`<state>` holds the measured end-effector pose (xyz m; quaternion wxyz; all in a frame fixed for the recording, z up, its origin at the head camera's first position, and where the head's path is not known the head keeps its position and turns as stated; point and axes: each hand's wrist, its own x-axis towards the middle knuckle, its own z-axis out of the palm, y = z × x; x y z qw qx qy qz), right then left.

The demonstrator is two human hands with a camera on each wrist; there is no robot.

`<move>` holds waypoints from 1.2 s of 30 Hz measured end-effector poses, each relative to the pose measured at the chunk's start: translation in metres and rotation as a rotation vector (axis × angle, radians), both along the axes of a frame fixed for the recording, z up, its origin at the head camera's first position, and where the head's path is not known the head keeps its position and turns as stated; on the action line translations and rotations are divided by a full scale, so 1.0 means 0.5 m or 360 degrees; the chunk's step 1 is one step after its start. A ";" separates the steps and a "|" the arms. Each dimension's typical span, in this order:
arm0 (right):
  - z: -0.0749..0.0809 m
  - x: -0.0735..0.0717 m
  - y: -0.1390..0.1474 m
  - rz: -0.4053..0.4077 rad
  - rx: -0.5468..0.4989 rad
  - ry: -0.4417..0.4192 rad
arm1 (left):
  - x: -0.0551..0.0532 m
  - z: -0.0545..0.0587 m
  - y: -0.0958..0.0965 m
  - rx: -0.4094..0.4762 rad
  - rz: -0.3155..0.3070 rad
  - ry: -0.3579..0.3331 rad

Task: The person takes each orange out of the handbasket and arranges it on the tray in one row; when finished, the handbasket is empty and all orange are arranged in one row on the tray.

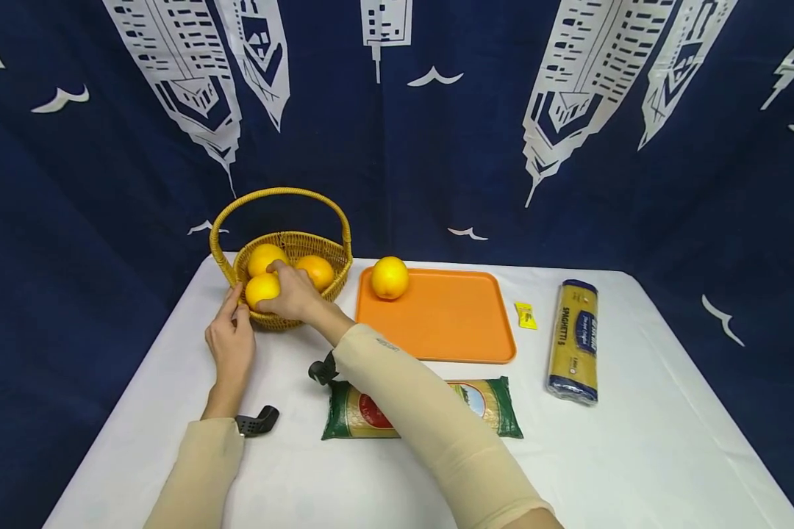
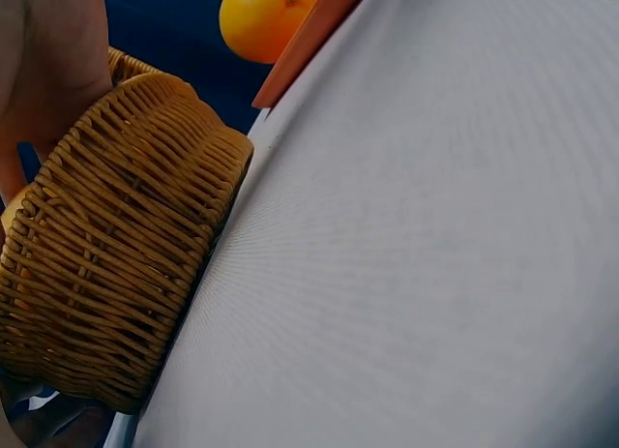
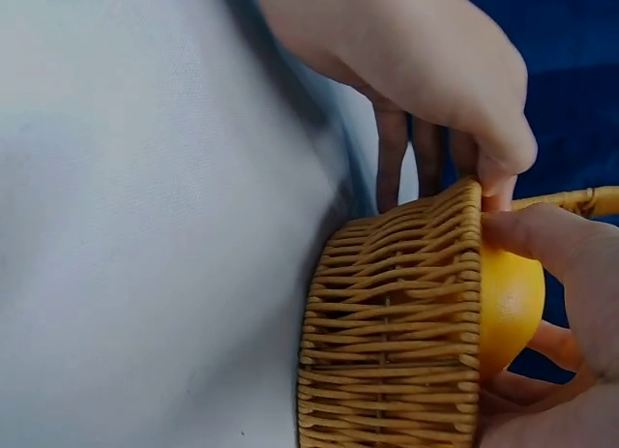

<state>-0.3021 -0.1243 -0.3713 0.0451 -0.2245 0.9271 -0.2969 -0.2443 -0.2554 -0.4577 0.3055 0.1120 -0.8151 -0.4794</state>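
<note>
A wicker basket [image 1: 304, 240] with a tall arched handle stands at the table's back left, several oranges in it. My left hand [image 1: 231, 344] holds its left side, thumb at the rim and fingers along the outer wall [image 3: 387, 313]. Reaching across from the right, my right hand [image 1: 298, 295] grips the front orange [image 1: 258, 289] inside the basket. In the right wrist view, thumb and fingers sit on either side of that orange [image 3: 513, 298], which bulges above the rim. Two more oranges, one at the back [image 1: 265, 257] and one to the right [image 1: 319, 271], lie beside it.
An orange tray [image 1: 450, 316] lies right of the basket, with a single orange [image 1: 390, 278] on its back left corner. Below my right forearm is a green-ended pasta bag [image 1: 503, 408]. A small yellow packet [image 1: 526, 315] and a spaghetti pack [image 1: 573, 342] lie farther right.
</note>
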 end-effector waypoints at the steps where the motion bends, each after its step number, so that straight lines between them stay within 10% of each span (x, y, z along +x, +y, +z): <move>1: 0.003 0.002 0.005 0.0005 -0.0025 -0.0001 | 0.001 0.000 0.000 -0.0004 0.0006 -0.0006; 19: 0.072 0.020 0.177 0.0011 -0.0494 0.0089 | 0.015 -0.003 -0.016 -0.0006 0.0040 -0.0067; 36: 0.062 -0.028 0.403 -0.0832 -0.0650 -0.0061 | 0.011 0.002 0.005 0.0012 0.0021 -0.0037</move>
